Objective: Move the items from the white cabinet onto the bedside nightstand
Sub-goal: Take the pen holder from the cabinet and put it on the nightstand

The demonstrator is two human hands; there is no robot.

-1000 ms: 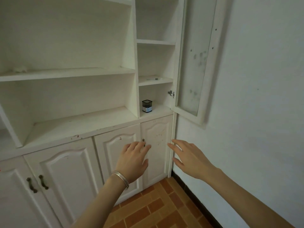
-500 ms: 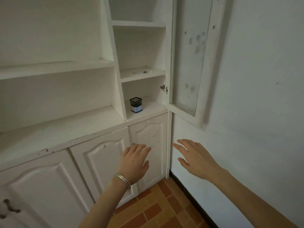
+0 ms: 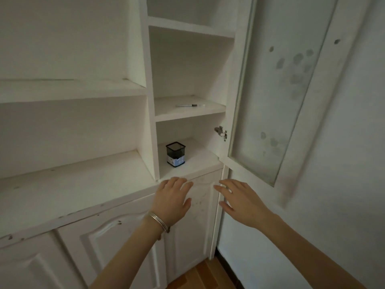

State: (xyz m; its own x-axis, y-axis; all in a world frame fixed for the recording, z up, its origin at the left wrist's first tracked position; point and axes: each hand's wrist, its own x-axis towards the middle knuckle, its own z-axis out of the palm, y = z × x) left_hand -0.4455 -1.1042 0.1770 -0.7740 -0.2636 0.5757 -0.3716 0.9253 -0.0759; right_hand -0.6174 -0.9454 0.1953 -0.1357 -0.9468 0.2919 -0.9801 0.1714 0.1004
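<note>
Fingers (image 3: 181, 182) of the left hand (image 3: 171, 202) are spread wide and hold nothing, their tips just under the front edge of the shelf (image 3: 195, 161) that carries the pen holder (image 3: 175, 154). The right hand (image 3: 242, 202) is likewise flat and empty, its fingers (image 3: 221, 187) loosely fanned and pointing toward the narrow column of the white cabinet (image 3: 150, 101).

Since a second ago the view has closed in on that column: the cabinet looms larger, the lower doors (image 3: 193, 215) have slid down the frame, and both hands have risen from the middle of the door panels to just below the bottom shelf. I judge this to be the approach, with no grasp begun.

The dark mesh pen holder stands upright toward the left of the bottom shelf, near the left hand but apart from it. A pen (image 3: 188, 105) lies flat on the shelf above, well apart from both hands. The glass door (image 3: 277, 90) hangs open to the right, so both shelves are reachable. The nightstand is not in view.

Both forearms stretch forward and up from the bottom of the frame, palms facing away, wrists straight. A bracelet (image 3: 158, 221) circles the left wrist. The left hand looks best placed to lift over the edge and take the holder.
</note>
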